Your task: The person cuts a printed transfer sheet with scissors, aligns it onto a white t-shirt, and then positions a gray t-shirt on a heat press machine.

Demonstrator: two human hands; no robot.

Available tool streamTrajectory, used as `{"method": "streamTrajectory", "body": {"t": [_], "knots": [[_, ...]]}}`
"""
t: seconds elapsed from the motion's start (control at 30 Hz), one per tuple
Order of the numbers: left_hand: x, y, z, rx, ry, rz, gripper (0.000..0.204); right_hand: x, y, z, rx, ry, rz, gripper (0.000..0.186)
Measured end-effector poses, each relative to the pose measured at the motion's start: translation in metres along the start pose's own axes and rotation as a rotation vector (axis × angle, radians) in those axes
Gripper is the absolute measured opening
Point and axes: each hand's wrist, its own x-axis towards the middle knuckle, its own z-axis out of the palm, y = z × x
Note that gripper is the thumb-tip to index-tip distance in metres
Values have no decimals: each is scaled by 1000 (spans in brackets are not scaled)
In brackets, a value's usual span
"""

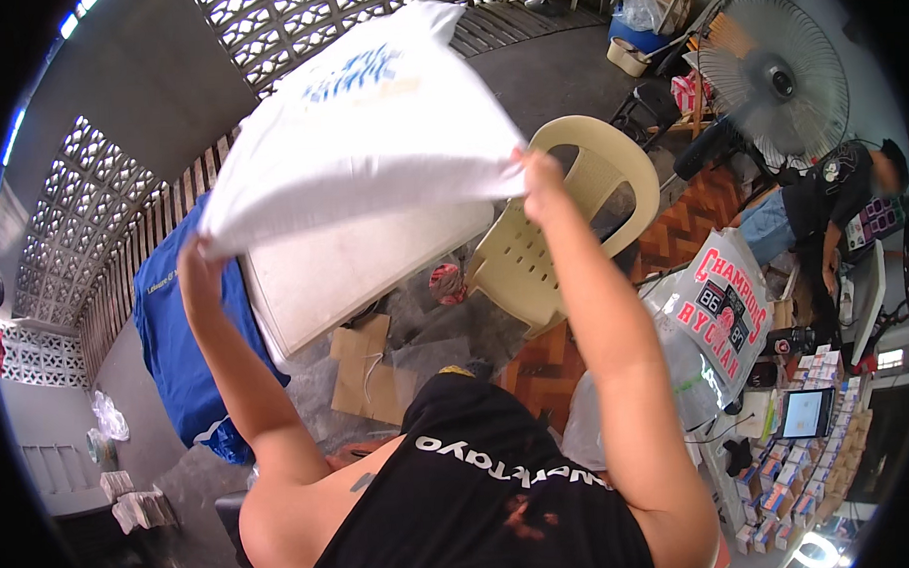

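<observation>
A white printed T-shirt (369, 127) is stretched in the air between my two hands, billowing away from me, with a sleeve-like corner at its far end. My left hand (201, 251) pinches its near left corner. The near right corner is gripped by my right hand (539, 184), beside the chair. Both arms reach forward and the fabric hangs above a white table top (320, 289), hiding its far part. A blue printed cloth (191, 338) drapes over the table's left side, close to my left forearm.
A beige plastic chair (519, 267) stands right of the table. Cardboard (362, 372) lies on the floor. At right are a large fan (773, 83), a seated person (832, 201), a grey printed shirt (721, 310), a screen (806, 412) and several small boxes (782, 488).
</observation>
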Motion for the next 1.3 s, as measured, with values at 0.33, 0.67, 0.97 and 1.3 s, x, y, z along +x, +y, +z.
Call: {"method": "streamTrajectory", "body": {"t": [0.33, 0.67, 0.97, 1.3], "knots": [[-62, -321, 58, 1714, -460, 368, 59, -298, 231, -239, -1089, -33, 335, 35], [-254, -355, 323, 1317, -1101, 796, 53, -564, 353, -273, -464, 798, 414, 29], [-534, -380, 609, 1020, -1518, 1584, 67, -511, 246, -313, -230, 823, 220, 25], [-489, -311, 730, 686, -1576, 1002, 23, -331, 60, -453, 638, 1163, 30, 31]]}}
